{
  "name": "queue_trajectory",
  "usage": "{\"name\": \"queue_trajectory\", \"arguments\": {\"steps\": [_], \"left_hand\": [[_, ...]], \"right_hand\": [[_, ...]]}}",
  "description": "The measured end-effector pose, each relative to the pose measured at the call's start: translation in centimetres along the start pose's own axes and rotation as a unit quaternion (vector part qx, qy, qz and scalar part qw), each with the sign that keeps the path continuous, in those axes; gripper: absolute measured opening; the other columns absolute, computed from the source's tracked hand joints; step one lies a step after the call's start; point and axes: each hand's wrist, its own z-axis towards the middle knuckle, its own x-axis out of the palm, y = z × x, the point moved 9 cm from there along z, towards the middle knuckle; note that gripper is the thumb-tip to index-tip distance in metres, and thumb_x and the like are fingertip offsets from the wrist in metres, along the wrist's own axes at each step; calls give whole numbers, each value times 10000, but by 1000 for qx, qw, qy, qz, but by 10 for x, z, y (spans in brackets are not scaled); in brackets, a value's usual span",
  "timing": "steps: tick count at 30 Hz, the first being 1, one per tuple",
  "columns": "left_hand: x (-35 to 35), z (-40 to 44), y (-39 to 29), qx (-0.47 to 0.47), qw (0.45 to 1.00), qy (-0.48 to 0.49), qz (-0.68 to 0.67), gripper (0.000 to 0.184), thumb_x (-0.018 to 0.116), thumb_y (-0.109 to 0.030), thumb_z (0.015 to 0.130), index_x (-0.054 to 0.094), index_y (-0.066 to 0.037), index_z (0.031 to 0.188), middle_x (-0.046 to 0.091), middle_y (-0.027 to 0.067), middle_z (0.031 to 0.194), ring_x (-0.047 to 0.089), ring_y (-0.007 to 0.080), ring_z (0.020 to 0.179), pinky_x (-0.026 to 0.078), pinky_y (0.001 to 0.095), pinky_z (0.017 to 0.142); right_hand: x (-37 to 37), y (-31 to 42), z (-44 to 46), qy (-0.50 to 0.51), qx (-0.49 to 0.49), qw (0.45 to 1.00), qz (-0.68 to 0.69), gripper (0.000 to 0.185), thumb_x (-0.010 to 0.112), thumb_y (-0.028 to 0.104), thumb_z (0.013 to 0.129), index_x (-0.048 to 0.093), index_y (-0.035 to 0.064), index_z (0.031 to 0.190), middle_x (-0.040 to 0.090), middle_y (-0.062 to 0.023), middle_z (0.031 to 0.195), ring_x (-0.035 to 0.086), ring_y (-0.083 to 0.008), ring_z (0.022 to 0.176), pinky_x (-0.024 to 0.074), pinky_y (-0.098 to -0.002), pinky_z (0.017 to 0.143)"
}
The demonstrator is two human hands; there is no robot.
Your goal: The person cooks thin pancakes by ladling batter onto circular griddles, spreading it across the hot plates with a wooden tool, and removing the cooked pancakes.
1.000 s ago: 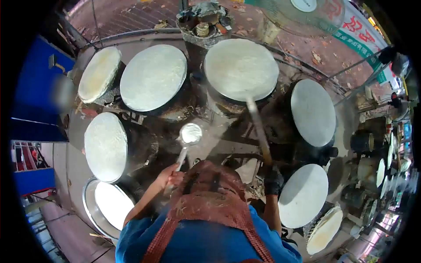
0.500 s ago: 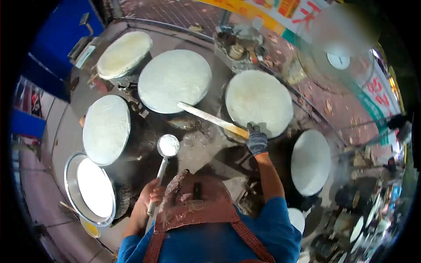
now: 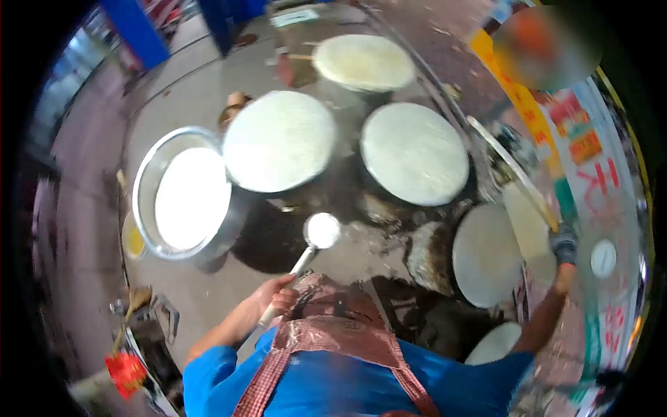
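Observation:
My left hand is wrapped round the handle of a ladle, whose bowl holds white liquid, likely batter. My gloved right hand grips the end of a long flat wooden stick, held out at the far right. A thin pale sheet like a pancake hangs under the stick, beside a greyish round griddle. Round griddles covered with pale thin layers stand ahead: a left one, a middle one and a far one.
A large metal basin of white liquid stands at the left, with a yellow-filled container behind it. Another pale disc is partly hidden by my right arm. A printed banner runs along the right. A red object lies lower left.
The view has turned, so the griddles and basin sit elsewhere. My right hand has carried the stick off to the right, and the pale sheet now hangs from it. My left hand keeps the ladle.

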Motion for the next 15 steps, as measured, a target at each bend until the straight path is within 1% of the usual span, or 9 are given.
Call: {"name": "queue_trajectory", "arguments": {"steps": [1, 2, 3, 5, 6, 9, 13, 14, 15], "left_hand": [[-4, -7, -7, 15, 1000, 17, 13, 365, 388, -374, 868, 355, -73, 664, 295, -18, 475, 272, 46, 320, 249, 163, 252], [-3, -15, -13, 63, 997, 12, 33, 215, 377, -319, 884, 402, -117, 813, 304, -21, 500, 272, 37, 334, 241, 153, 252], [-12, -24, -18, 75, 997, 16, 28, 167, 373, -311, 886, 406, -149, 866, 303, -20, 503, 273, 36, 338, 241, 152, 252], [-26, -34, -31, 89, 996, 19, 25, 128, 365, -296, 891, 415, -212, 973, 300, -20, 508, 276, 33, 346, 241, 151, 253], [-24, -52, -37, 128, 991, -3, 29, 172, 370, -298, 888, 432, -222, 1030, 287, -21, 505, 265, 33, 345, 238, 155, 253], [-27, -87, -46, 179, 983, 0, 32, 188, 370, -295, 888, 450, -239, 1049, 272, -22, 503, 247, 34, 344, 233, 156, 255], [-38, -97, -50, 190, 978, 50, -72, 220, 387, -314, 877, 464, -259, 1075, 258, -23, 503, 233, 37, 343, 225, 158, 255], [-35, -97, -55, 214, 973, 39, -81, 182, 422, -359, 850, 385, -187, 807, 258, -28, 466, 229, 40, 319, 209, 169, 252], [-31, -98, -56, 237, 967, 25, -93, 434, 458, -405, 822, 306, -114, 538, 258, -34, 428, 225, 43, 295, 192, 180, 248]], "right_hand": [[-17, 28, 35, 5, -36, 999, -10, 213, 508, 258, 701, 583, 86, 803, 587, -152, 783, 557, -322, 722, 446, -394, 641], [-33, 58, 69, 7, -74, 997, -20, 213, 508, 259, 701, 584, 86, 799, 588, -151, 783, 558, -322, 725, 446, -394, 642], [-47, 93, 102, 11, -113, 993, -31, 212, 507, 260, 701, 585, 87, 796, 588, -151, 783, 559, -322, 729, 446, -394, 643], [-70, 161, 159, 21, -185, 981, -53, 212, 507, 262, 700, 586, 87, 790, 590, -149, 782, 560, -322, 737, 447, -394, 644], [-82, 197, 188, 25, -217, 974, -65, 211, 506, 263, 700, 587, 88, 787, 591, -149, 781, 560, -322, 741, 448, -394, 645], [-104, 294, 262, 32, -301, 948, -96, 211, 505, 265, 699, 590, 89, 778, 593, -147, 780, 562, -322, 752, 449, -394, 647], [-118, 374, 361, 13, -378, 912, -161, 211, 504, 269, 698, 593, 90, 766, 596, -145, 779, 564, -323, 767, 451, -394, 650], [-123, 377, 386, -2, -380, 907, -182, 211, 504, 270, 698, 594, 91, 762, 596, -144, 779, 565, -323, 771, 451, -394, 650], [-131, 385, 411, -37, -390, 890, -231, 170, 544, 243, 694, 608, 98, 757, 597, -144, 827, 565, -310, 784, 450, -371, 648]]}}
